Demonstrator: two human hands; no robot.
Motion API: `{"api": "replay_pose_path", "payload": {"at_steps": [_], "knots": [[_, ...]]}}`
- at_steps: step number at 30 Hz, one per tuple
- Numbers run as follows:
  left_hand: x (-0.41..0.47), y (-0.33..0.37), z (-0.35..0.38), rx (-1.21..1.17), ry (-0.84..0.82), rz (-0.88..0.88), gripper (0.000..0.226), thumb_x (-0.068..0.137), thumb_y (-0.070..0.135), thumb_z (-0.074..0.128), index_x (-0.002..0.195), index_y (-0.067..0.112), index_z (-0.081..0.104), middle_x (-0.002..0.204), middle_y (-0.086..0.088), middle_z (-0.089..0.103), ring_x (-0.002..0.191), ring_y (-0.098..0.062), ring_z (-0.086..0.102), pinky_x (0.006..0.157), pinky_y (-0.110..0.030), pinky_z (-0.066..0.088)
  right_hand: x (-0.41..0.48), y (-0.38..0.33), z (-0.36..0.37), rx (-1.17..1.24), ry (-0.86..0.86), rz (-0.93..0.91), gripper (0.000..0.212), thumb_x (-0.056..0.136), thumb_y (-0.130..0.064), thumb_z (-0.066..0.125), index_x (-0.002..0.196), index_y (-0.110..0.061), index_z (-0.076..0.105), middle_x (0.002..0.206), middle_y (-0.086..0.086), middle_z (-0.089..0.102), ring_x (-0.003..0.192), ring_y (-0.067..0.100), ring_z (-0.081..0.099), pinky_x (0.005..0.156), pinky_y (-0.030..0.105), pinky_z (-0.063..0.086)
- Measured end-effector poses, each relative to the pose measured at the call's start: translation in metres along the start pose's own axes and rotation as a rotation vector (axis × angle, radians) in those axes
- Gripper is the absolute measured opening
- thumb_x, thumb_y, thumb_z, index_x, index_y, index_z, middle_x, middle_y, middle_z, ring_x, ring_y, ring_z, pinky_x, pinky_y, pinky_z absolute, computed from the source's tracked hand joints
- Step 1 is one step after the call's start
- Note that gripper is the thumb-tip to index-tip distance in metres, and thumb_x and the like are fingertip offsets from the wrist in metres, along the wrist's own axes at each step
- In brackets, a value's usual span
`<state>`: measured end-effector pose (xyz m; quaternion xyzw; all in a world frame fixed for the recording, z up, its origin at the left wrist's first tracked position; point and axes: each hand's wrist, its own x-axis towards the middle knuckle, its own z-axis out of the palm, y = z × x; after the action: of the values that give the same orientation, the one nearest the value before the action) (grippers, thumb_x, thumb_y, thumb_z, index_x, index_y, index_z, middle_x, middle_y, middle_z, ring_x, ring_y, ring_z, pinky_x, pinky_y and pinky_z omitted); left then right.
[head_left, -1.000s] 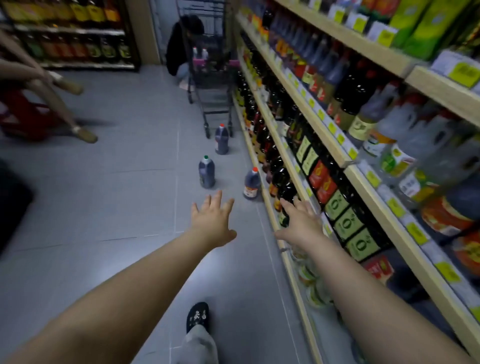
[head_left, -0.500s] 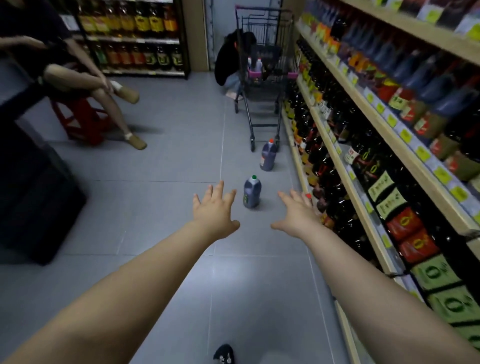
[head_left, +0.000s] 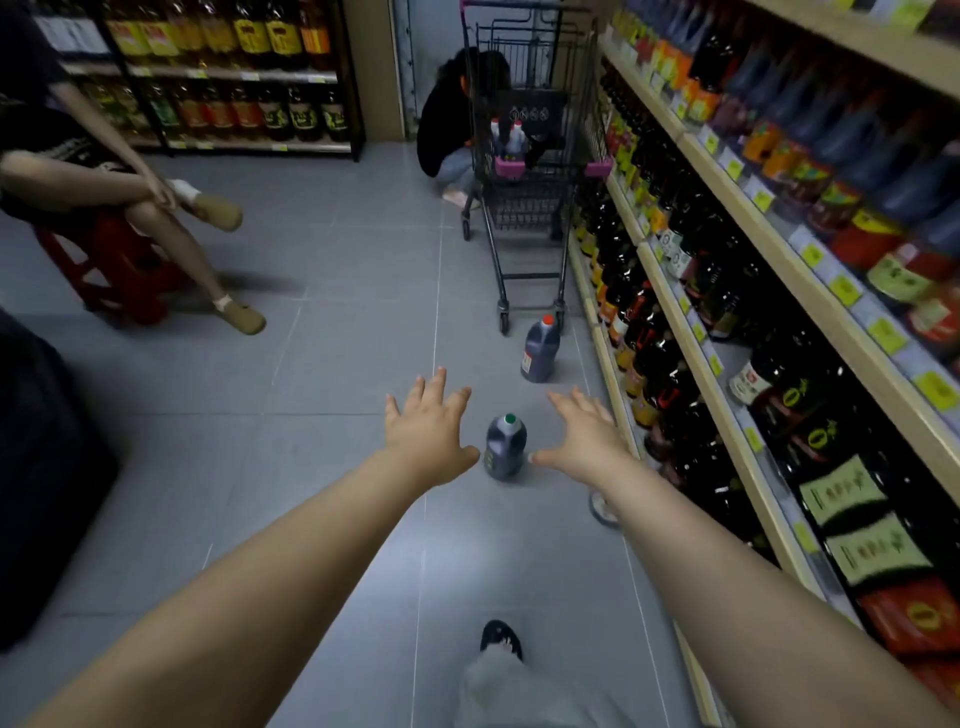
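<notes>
Both my arms reach forward over a grey tiled shop aisle. My left hand (head_left: 427, 431) and my right hand (head_left: 587, 436) are spread with straight fingers and hold nothing. Between them, further along the floor, stands a dark jug with a green cap (head_left: 505, 448). A second dark jug with a red cap (head_left: 540, 349) stands beyond it, close to the wheels of a shopping cart (head_left: 530, 171).
Shelves of dark sauce bottles (head_left: 727, 291) run along the right. A person crouches behind the cart (head_left: 447, 119). Another person sits on a red stool (head_left: 111, 270) at left, legs stretched into the aisle. A dark bulky object (head_left: 47, 467) stands at the left edge. My foot (head_left: 500, 638) is below.
The view has swung left from the shelves toward the aisle and moved forward. The green-capped jug now shows between my hands; a third jug by the shelf is gone from view.
</notes>
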<state>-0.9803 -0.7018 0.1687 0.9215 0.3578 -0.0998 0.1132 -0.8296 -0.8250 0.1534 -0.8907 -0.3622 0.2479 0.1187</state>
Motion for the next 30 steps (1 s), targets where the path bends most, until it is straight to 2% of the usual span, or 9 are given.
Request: {"api": "replay_pose_path", "payload": {"at_steps": [11, 15, 22, 26, 30], "knots": [[0.195, -0.069, -0.053, -0.030, -0.066, -0.118, 0.079, 0.087, 0.049, 0.052, 0.151, 0.030, 0.009, 0.160, -0.003, -0.011, 0.147, -0.026, -0.006, 0.116, -0.054, 0.003, 0.214, -0.070, -0.048, -0.009, -0.088, -0.047, 0.094, 0.077, -0.039, 0.073, 0.150, -0.030, 0.015, 0.160, 0.001, 0.003, 0.146, 0.025, 0.006, 0.117, 0.043, 0.018], [0.286, -0.105, -0.081, -0.033, -0.048, -0.079, 0.083, 0.087, 0.047, 0.052, 0.151, 0.030, 0.003, 0.160, -0.003, -0.011, 0.147, -0.026, -0.005, 0.116, -0.053, 0.004, 0.300, -0.100, -0.062, -0.015, -0.070, -0.019, 0.095, 0.076, -0.044, 0.073, 0.150, -0.029, 0.014, 0.160, 0.001, 0.003, 0.146, 0.026, 0.008, 0.117, 0.042, 0.020], [0.436, -0.161, -0.148, 0.014, -0.058, 0.010, 0.082, 0.087, 0.046, 0.054, 0.151, 0.028, 0.006, 0.160, -0.004, -0.009, 0.148, -0.026, -0.004, 0.117, -0.053, 0.004, 0.431, -0.157, -0.099, 0.069, 0.021, 0.060, 0.091, 0.078, -0.042, 0.071, 0.149, -0.030, 0.015, 0.160, -0.001, 0.005, 0.146, 0.024, 0.011, 0.117, 0.037, 0.019], [0.513, -0.159, -0.168, 0.033, -0.085, 0.105, 0.082, 0.086, 0.046, 0.054, 0.151, 0.028, 0.007, 0.160, -0.005, -0.008, 0.147, -0.027, -0.002, 0.116, -0.054, 0.006, 0.489, -0.166, -0.118, 0.135, 0.075, 0.125, 0.090, 0.077, -0.041, 0.071, 0.148, -0.034, 0.017, 0.160, -0.003, 0.006, 0.145, 0.024, 0.014, 0.114, 0.041, 0.026], [0.591, -0.147, -0.177, 0.048, -0.105, 0.175, 0.082, 0.086, 0.047, 0.054, 0.151, 0.029, 0.008, 0.160, -0.004, -0.009, 0.148, -0.026, -0.002, 0.117, -0.054, 0.006, 0.555, -0.159, -0.140, 0.188, 0.135, 0.166, 0.085, 0.079, -0.037, 0.070, 0.148, -0.030, 0.021, 0.159, 0.000, 0.011, 0.143, 0.026, 0.017, 0.113, 0.040, 0.027]]}}
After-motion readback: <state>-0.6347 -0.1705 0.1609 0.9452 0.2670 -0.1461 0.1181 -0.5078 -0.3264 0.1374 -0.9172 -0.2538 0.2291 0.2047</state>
